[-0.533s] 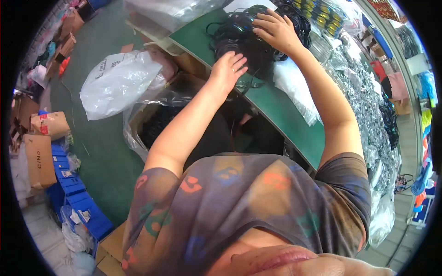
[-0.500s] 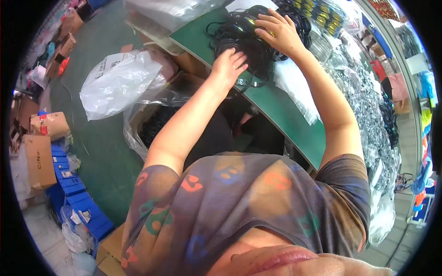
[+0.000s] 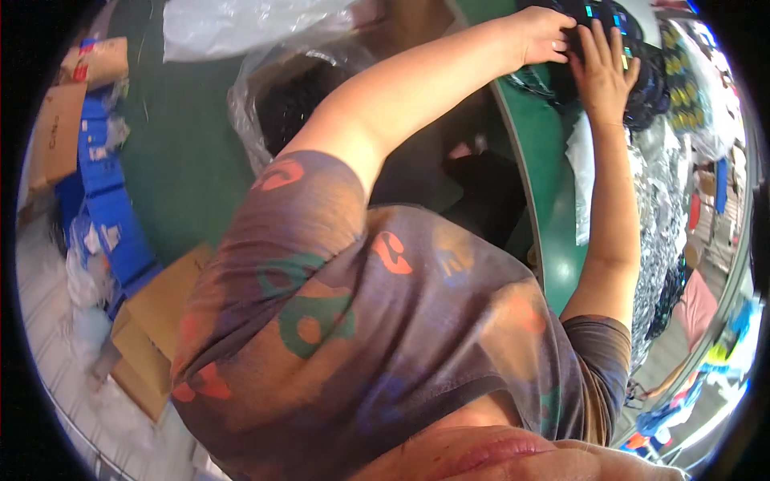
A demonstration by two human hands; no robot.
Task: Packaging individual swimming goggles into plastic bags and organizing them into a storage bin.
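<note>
A heap of black goggles (image 3: 648,84) with straps and shiny lenses lies at the far end of the green table (image 3: 539,132). My left hand (image 3: 539,38), a ring on one finger, reaches across to the heap's left side. Its fingers curl in among the black straps, and their tips are partly hidden. On top of the heap rests my right hand (image 3: 607,80), palm down with fingers spread. A white plastic sheet (image 3: 579,184) lies on the table beside my right forearm.
Yellow-lensed goggles (image 3: 684,88) and clear plastic packets (image 3: 654,216) line the table's right side. Left of the table stands a plastic-lined box (image 3: 257,104) of dark items. A white bag (image 3: 241,32), blue crates (image 3: 120,232) and an open carton (image 3: 160,313) are farther left.
The view has swung, so the table and heap appear farther right. My left hand has moved to the heap's far left side, its fingers now more bent. My right hand stays spread on the heap.
</note>
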